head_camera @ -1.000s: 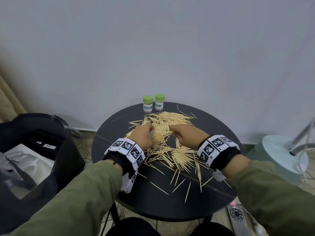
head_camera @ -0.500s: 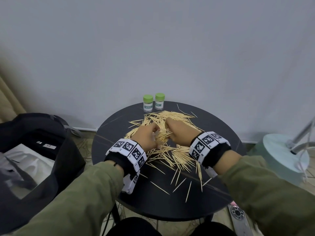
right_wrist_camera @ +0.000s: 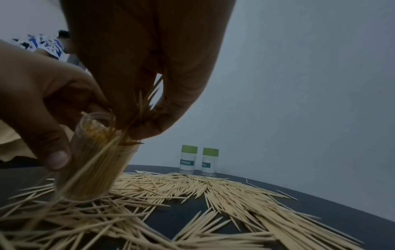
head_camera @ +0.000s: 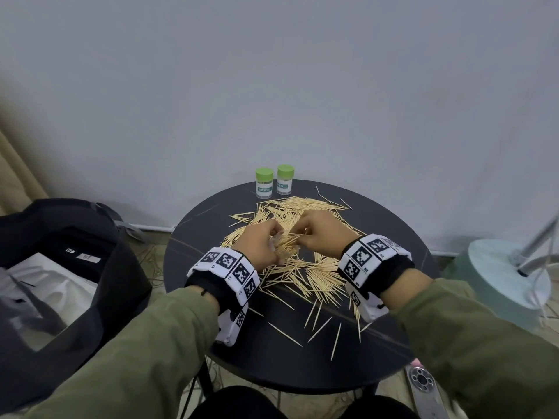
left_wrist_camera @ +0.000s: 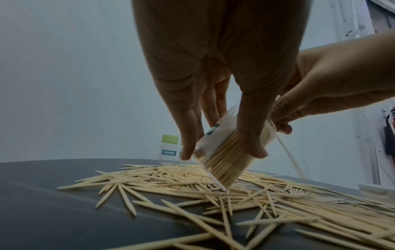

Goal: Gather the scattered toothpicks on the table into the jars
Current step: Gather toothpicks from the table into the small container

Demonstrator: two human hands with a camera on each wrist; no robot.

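Pale wooden toothpicks [head_camera: 314, 267] lie scattered over the round black table [head_camera: 272, 358]. My left hand [head_camera: 266, 237] grips a clear open jar [left_wrist_camera: 226, 159], tilted and nearly full of toothpicks, its base resting on the pile. My right hand [head_camera: 314, 234] pinches a small bunch of toothpicks [right_wrist_camera: 145, 103] at the jar's mouth [right_wrist_camera: 100, 125]. In the right wrist view some of that bunch [right_wrist_camera: 100, 152] slant down across the jar's outside. Two closed jars with green lids [head_camera: 264, 182] [head_camera: 285, 179] stand at the table's far edge.
A black bag [head_camera: 60, 267] holding white items sits on the floor to the left. A pale green round lamp base [head_camera: 508, 276] stands to the right. A grey wall rises right behind the table. Loose toothpicks [head_camera: 320, 328] reach toward the near edge.
My right hand moved left to meet the left hand over the pile's middle, bringing a bunch of toothpicks to the jar's mouth. The left hand shifted slightly right.
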